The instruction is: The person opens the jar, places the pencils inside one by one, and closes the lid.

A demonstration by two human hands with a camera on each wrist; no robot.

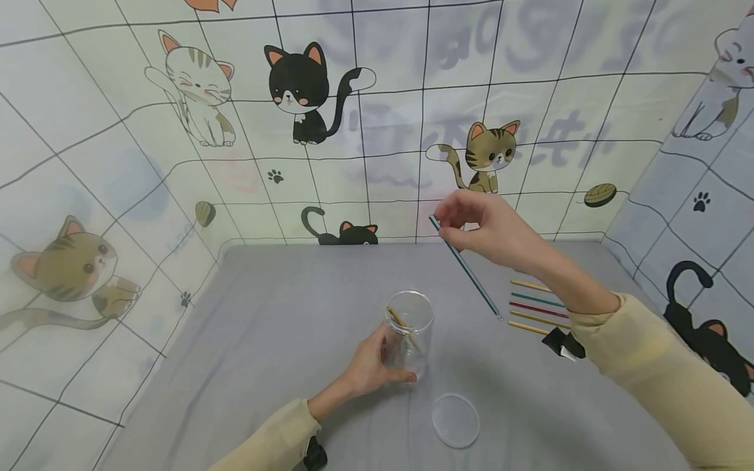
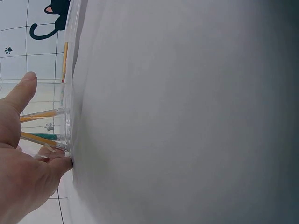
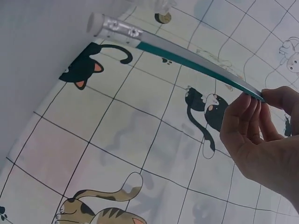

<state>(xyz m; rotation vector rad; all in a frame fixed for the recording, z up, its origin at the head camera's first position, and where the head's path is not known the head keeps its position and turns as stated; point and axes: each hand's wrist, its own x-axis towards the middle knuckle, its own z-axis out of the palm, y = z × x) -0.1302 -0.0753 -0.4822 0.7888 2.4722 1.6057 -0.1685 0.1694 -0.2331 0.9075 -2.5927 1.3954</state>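
My left hand (image 1: 368,367) grips a clear cylindrical cup (image 1: 423,343) low on its side, thumb across the front. The cup stands upright on the grey cloth. Inside it lean several pencils; the left wrist view shows a yellow pencil (image 2: 39,115) and a green pencil (image 2: 35,136) through the wall. Above and to the right of the cup, my right hand (image 1: 497,230) pinches a green and silver pencil (image 1: 472,273) near its upper end. Its eraser (image 3: 96,24) end slants downward to the right. Beside the cup's base lies a clear round lid (image 1: 456,420).
A row of pencils (image 1: 537,307), yellow, green and red, lies on the cloth at the right, partly hidden by my right arm. Cat-printed fabric (image 1: 389,131) rises behind and at both sides of the grey cloth (image 1: 283,307).
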